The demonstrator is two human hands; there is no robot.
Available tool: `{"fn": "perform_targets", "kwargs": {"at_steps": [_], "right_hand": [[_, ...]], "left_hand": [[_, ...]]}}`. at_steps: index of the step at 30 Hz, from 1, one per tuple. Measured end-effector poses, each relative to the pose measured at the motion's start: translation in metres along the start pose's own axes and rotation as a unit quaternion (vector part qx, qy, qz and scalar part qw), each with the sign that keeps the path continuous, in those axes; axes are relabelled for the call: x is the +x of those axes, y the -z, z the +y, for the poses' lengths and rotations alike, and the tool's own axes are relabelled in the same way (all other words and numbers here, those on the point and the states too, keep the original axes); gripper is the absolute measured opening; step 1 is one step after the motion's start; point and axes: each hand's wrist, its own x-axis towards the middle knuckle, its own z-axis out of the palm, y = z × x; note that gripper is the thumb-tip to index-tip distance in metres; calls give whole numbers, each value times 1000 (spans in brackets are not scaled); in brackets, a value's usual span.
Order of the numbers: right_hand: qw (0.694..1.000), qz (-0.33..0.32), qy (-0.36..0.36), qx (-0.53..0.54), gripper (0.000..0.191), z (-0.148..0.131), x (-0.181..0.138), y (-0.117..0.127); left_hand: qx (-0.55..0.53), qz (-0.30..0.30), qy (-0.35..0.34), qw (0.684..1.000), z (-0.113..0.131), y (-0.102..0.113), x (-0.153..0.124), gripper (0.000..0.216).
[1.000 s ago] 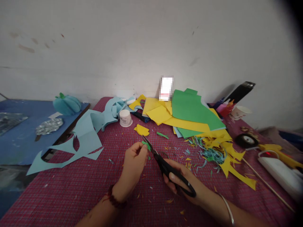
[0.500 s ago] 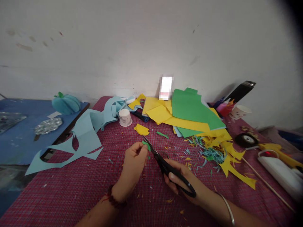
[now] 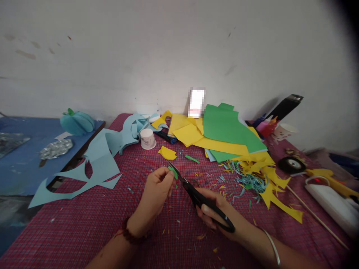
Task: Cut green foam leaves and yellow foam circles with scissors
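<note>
Between the thumb and fingers of my left hand point(image 3: 159, 185) is a small piece of green paper point(image 3: 173, 172), mostly covered by the fingers. My right hand point(image 3: 214, 209) grips a pair of black-handled scissors point(image 3: 193, 192), thumb and fingers in the loops. Their blades point up and left, right at the green paper, and look nearly closed. Just beyond the tips lies a folded yellow paper shape point(image 3: 168, 153). A thin green paper strip point(image 3: 192, 159) rests to the right of it.
A white paper cup point(image 3: 147, 139) stands upside down behind my left hand. Light blue paper offcuts point(image 3: 102, 157) spread leftward. Green sheets point(image 3: 227, 127) and yellow offcuts point(image 3: 252, 164) lie at the right, near shredded strips point(image 3: 254, 182). A glue gun point(image 3: 331, 181) and wooden stick point(image 3: 314, 215) sit far right.
My right hand and the scissors handles have shifted very slightly right and down. My left hand still pinches the green paper, nearly unmoved. The view has tilted a little.
</note>
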Motion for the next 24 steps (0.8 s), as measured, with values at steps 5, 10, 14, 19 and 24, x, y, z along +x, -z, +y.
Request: {"fn": "perform_targets", "kwargs": {"at_steps": [5,10,14,19,24], "right_hand": [[1000,4,-9,-3,58,0,0,1],[1000,-7,-6,10,57,1,-1,2],[1000,-3,-11,11,55,2,-1,3],[1000,-3,-16,2,58,1,-1,4],[1000,-8,-18,1,58,3,-2,6]], "left_hand": [[4,1,0,1000,-1,0,1,24],[5,-7,3,1000,1,1,0,25],[1,-17,24,1000,3,2,1,23],[3,-22,33,999,4,3,2,22],[2,-27,32,999,3,4,3,22]]}}
